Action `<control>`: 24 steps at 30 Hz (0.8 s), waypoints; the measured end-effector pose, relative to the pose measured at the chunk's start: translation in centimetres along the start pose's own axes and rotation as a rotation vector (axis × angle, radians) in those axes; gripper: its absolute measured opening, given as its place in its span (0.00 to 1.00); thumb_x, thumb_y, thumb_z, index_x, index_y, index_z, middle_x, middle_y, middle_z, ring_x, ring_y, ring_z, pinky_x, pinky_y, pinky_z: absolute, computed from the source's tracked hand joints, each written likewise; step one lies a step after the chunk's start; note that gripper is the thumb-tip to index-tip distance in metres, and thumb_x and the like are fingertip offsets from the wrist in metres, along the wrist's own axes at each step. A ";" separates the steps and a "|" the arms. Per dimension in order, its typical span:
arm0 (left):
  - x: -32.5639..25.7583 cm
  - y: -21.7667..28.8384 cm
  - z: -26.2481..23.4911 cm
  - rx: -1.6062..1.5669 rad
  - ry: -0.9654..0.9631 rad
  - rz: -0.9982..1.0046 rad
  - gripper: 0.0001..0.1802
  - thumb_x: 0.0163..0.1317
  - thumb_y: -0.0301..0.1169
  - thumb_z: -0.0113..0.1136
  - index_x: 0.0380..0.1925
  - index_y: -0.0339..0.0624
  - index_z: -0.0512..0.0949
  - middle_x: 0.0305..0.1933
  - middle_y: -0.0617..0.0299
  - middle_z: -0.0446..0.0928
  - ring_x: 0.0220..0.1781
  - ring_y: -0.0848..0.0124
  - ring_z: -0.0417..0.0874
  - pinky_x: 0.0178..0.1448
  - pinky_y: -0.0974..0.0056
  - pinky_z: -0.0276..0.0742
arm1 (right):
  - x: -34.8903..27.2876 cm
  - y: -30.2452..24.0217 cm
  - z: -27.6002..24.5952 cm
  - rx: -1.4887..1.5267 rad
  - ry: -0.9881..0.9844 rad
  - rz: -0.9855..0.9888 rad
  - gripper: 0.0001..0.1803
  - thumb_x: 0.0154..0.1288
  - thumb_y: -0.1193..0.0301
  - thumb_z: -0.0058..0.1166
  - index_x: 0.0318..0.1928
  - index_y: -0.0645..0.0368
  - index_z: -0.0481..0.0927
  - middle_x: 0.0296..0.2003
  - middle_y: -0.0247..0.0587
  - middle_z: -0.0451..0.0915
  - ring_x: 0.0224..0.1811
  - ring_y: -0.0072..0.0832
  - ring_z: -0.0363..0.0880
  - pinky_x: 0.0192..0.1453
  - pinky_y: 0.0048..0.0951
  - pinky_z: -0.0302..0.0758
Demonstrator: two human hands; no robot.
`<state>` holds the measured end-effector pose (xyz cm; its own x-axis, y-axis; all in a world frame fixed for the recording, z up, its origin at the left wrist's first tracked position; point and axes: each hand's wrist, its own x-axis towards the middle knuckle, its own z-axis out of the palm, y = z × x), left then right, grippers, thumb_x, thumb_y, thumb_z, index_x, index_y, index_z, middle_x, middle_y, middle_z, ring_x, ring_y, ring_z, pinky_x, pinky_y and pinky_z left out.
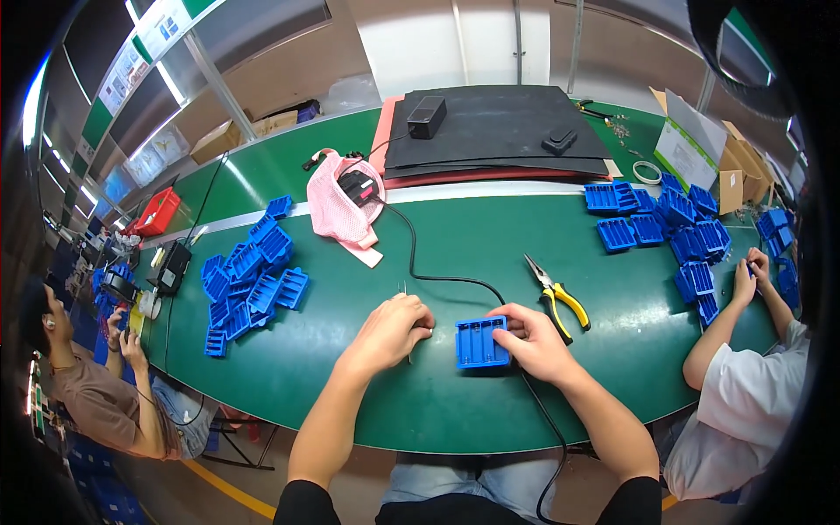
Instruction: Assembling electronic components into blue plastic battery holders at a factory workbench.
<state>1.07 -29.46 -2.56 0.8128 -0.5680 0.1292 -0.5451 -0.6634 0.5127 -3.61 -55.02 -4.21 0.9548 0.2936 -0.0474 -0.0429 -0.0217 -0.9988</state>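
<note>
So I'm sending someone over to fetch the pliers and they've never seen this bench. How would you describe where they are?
Start at the long green table and find the person's right hand, which holds a blue plastic tray. Just beyond that hand, toward the blue pile on the right, lie the pliers. They are the only tool with yellow handles, apart from everything blue around them.

Blue plastic four-slot battery holder (481, 343) lay on green work table (350, 394), touching right hand (535, 343) fingers, just right of left hand (391, 331) fingertips. Thin metal tweezers (404, 297) sat under left fingers. Yellow-handled pliers (557, 293) lay beyond right fingers, slightly right. Black cable (437, 278) ran behind both hands. Heap of blue plastic holders (249, 280) well left of left fingers; another heap (665, 232) far right, behind.
</note>
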 end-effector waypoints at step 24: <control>-0.1 0.4 0.5 -0.037 0.002 0.114 0.07 0.56 0.24 0.63 0.35 0.40 0.79 0.34 0.58 0.76 0.44 0.58 0.75 0.50 0.58 0.72 | 0.1 0.2 -0.2 -0.026 -0.036 0.014 0.12 0.68 0.76 0.52 0.51 0.65 0.75 0.34 0.32 0.80 0.36 0.16 0.79 0.39 0.19 0.77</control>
<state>0.67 -29.92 -2.82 0.7462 -0.6379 0.1905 -0.6264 -0.5758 0.5254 -3.49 -55.21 -4.41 0.9429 0.3272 -0.0619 -0.0479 -0.0506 -0.9976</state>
